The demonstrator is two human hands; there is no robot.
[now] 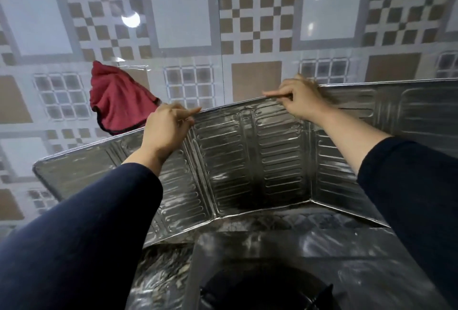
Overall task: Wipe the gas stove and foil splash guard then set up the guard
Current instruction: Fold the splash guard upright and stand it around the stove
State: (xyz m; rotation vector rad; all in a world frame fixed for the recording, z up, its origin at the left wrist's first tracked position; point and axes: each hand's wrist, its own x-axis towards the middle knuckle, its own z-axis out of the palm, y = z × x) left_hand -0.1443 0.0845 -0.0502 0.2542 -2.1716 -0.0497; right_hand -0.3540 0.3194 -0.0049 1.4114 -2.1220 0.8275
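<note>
Head view, near to far. Gas stove [285, 260] at bottom edge, steel top, black burner partly in frame. Dark sleeves reach forward on both sides. Foil splash guard [247, 161] stands upright behind the stove, folded in panels, wings angled outward. Left hand [166, 128] pinched on the guard's top edge at the left fold; right hand [300, 101] pinched on the top edge farther right. Red cloth [116, 99] beyond the guard's left wing, against the patterned tile wall [223, 24].
</note>
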